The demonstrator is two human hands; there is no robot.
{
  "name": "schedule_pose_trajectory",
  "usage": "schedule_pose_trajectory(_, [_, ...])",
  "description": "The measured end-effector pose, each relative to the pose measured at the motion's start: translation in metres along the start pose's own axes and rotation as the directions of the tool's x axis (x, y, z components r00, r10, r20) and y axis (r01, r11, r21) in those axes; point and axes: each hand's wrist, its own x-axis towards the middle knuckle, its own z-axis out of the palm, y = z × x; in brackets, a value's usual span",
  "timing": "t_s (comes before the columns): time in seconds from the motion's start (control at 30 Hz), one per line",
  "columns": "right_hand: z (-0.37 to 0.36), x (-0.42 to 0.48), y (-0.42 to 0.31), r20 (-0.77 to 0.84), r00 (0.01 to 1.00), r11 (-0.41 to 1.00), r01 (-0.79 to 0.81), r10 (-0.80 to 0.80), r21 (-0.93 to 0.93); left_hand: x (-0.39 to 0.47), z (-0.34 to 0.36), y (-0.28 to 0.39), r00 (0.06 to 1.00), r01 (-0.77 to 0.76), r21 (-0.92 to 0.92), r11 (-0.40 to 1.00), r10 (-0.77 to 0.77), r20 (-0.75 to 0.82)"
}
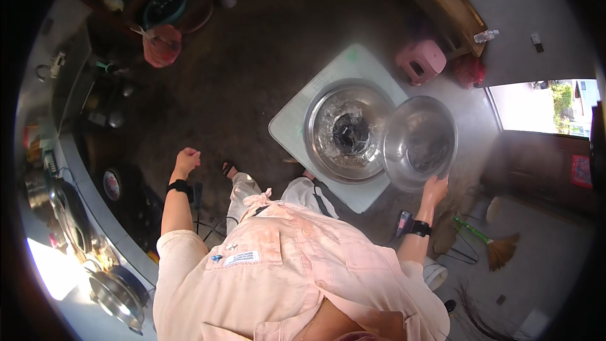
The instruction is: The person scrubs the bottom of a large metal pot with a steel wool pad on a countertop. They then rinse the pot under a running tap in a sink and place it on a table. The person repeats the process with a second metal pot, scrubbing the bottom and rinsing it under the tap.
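My right hand (436,188) grips the near rim of a shiny basin (421,139), which looks like metal. That basin is tilted and overlaps the right side of a second metal basin (326,151). The second basin rests on a pale square table (291,123). A dark round patch shows in the middle of its bottom, with whitish marks around it; what the patch is I cannot tell. My left hand (188,161) hangs in the air left of the table, fingers curled in, with nothing visible in it.
A pink plastic stool (423,61) stands behind the table, near a wooden bench or table (445,4). A broom (499,246) lies on the floor at right. A tiled counter (102,199) with pans runs along the left. A red plastic bag (162,46) hangs at upper left.
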Motion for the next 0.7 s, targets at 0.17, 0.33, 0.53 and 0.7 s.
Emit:
schedule_pose_trajectory(0.17, [-0.01,-0.038,-0.071,-0.138,0.943,0.94,0.273,-0.304,-0.205,0.025,-0.099,-0.081,0.999,0.04,-0.097,0.994,-0.038,0.025])
schedule_pose_trajectory(0.33, [-0.014,-0.067,-0.143,-0.285,0.871,0.881,0.28,-0.4,-0.381,0.019,-0.214,-0.158,0.992,0.078,-0.289,0.954,-0.104,-0.077])
schedule_pose_trajectory(0.53, [0.021,-0.075,-0.262,0.137,0.972,0.941,-0.221,0.191,0.258,0.052,-0.301,-0.22,0.923,-0.001,-0.464,0.886,-0.178,-0.341])
schedule_pose_trajectory(0.7, [0.093,-0.183,-0.481,0.801,0.517,0.724,-0.422,-0.303,0.546,0.054,-0.357,-0.16,0.952,-0.045,-0.212,0.976,-0.022,-0.305])
